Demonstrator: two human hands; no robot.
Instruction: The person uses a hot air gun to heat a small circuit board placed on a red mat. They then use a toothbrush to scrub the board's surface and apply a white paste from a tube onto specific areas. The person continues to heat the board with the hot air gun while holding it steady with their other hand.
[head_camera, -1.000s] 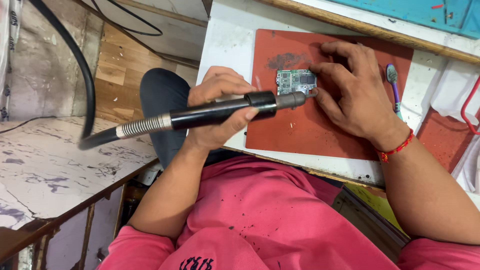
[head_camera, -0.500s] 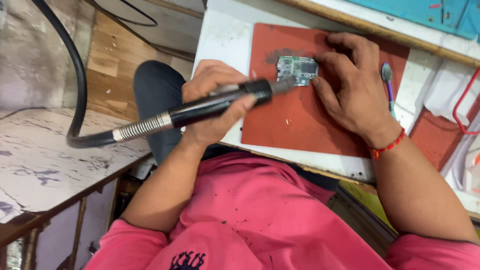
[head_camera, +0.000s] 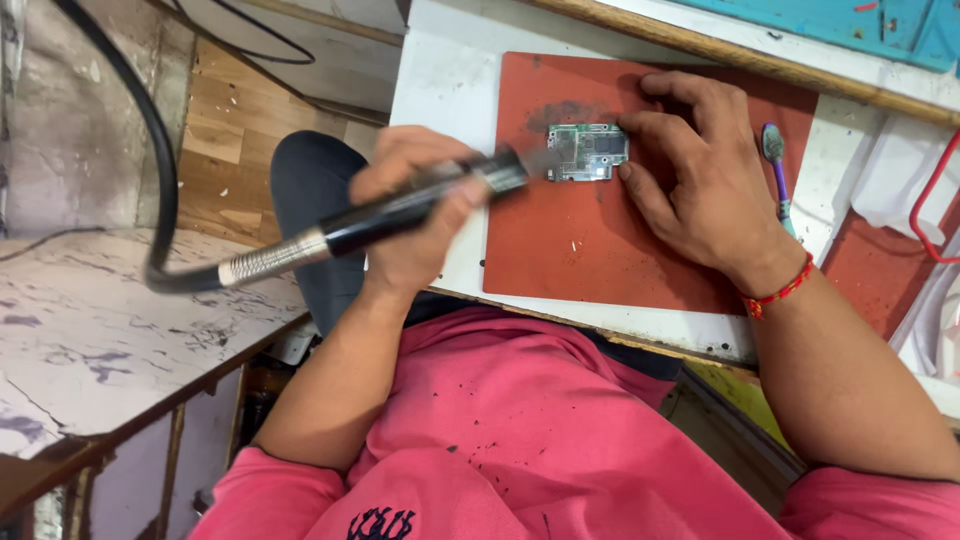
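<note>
A small green circuit board (head_camera: 588, 152) is pinned flat on the red mat (head_camera: 560, 250) by the spread fingertips of the right hand (head_camera: 705, 185), so that it is steadied while the black hot-air wand (head_camera: 400, 212), gripped tightly in the closed left hand (head_camera: 415, 215), is aimed at its left edge.

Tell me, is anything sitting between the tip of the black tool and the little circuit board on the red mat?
Nothing visible. The left hand holds the black tool with its tip at the left edge of the circuit board. The right hand steadies the board from the other side on the red mat.
</note>
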